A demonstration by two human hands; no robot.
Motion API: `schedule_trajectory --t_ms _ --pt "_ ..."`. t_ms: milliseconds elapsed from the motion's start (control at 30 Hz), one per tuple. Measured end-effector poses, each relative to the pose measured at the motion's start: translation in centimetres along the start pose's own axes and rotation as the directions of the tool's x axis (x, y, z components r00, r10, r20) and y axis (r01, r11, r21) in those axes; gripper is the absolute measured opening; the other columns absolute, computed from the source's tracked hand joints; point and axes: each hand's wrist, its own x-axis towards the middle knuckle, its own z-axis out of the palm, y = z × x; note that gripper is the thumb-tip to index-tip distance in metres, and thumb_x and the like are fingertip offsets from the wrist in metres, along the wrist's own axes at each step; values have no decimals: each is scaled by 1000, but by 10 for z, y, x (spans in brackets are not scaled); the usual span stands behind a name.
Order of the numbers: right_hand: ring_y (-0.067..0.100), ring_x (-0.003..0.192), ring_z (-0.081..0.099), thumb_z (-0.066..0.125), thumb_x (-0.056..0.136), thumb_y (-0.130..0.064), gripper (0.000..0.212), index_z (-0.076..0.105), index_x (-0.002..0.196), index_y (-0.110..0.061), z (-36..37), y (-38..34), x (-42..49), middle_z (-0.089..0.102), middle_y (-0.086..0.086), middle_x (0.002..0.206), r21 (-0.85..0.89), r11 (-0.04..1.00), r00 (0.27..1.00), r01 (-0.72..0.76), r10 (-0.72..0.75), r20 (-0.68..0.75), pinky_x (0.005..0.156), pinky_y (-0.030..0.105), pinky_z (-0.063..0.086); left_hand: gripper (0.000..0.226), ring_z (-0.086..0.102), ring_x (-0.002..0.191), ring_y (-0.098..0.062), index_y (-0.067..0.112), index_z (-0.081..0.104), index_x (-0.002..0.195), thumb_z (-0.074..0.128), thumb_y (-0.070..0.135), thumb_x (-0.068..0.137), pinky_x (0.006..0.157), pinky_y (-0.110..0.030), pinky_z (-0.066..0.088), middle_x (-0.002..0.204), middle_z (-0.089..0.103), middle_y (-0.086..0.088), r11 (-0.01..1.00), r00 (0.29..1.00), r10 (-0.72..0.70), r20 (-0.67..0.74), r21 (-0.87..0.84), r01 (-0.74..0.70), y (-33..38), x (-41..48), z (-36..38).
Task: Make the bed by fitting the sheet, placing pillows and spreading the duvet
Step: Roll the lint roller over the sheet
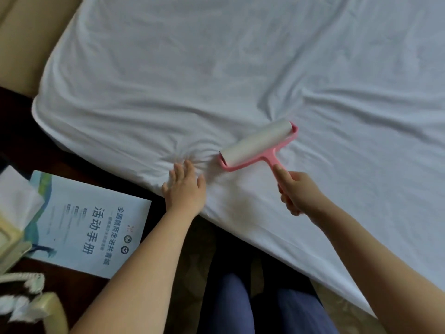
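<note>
A white fitted sheet covers the mattress, with creases fanning out near the front edge. My left hand presses flat on the sheet near that edge, fingers straight, and wrinkles gather at the fingertips. My right hand grips the pink handle of a lint roller. Its white roll lies on the sheet, just right of my left hand. No pillows or duvet are in view.
A dark bedside table stands at the lower left with a blue and white booklet, white tissues and a cream telephone with a coiled cord. A tan headboard runs along the upper left. My legs stand beside the bed.
</note>
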Motion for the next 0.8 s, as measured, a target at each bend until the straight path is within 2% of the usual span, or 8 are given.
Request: schedule_trajectory --t_ms 133,267,333,433,500,633,800 --pt "15 36 28 44 92 -52 50 42 66 -10 -10 49 -33 38 4 48 -20 998 997 -62 61 -53 38 19 25 63 -13 145 -24 22 -13 149 22 41 101 116 -50 7 158 -16 -7 1000 999 27 -28 1 -27 -8 -10 13" --pt "10 35 27 47 94 -44 45 39 66 -10 -16 70 -54 33 -1 46 23 1000 994 11 -8 -107 36 17 25 61 -11 146 -24 20 -8 151 21 41 101 117 -47 5 158 -13 -8 999 997 19 -78 31 -17 0 -21 16" --pt "11 37 28 47 94 -42 44 38 63 -11 -22 80 -64 33 -2 47 24 999 989 46 -43 -143 36 17 26 59 -9 146 -21 21 -3 151 20 40 101 116 -46 4 159 -11 -5 996 993 73 -96 51 -68 14 -28 18" --pt "10 38 28 47 93 -43 45 36 63 -12 -45 102 -77 32 2 52 66 996 962 58 -38 -270 38 20 27 55 -9 146 -16 25 2 151 21 37 101 116 -44 3 159 -8 0 977 975 203 -88 90 -195 45 -41 32" --pt "12 38 28 47 93 -45 45 35 63 -12 -68 118 -81 33 4 53 79 995 944 57 -28 -329 42 22 25 54 -8 146 -15 26 3 151 21 35 101 116 -43 2 159 -7 1 971 970 230 -83 82 -224 69 -47 47" --pt "11 34 30 45 93 -47 45 38 65 -13 -105 139 -64 37 7 52 14 999 946 48 -41 -322 45 25 26 54 -8 146 -21 27 6 151 24 36 101 116 -43 4 159 -6 -3 967 962 252 -103 51 -248 124 -50 77" --pt "17 37 34 42 93 -54 47 37 67 -14 -116 133 -19 42 7 53 93 995 970 38 -15 -241 37 19 27 59 -12 145 -29 21 -2 151 25 36 101 117 -39 1 158 -11 -13 979 975 200 -98 68 -194 161 -57 106"
